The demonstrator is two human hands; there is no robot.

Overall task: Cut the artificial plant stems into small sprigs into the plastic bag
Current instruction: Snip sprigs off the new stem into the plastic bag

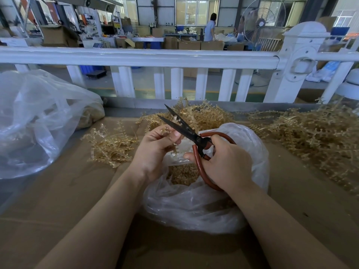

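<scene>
While the left hand is pinching a light, springy stem between the parted blades of the scissors, the right hand is gripping their handles over the plastic bag.

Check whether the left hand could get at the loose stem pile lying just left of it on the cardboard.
Probably not yet: the left hand is pinching a stem between the open scissors blades. The stem pile itself lies uncovered on the cardboard beside it, nothing between, so once freed, likely yes.
</scene>
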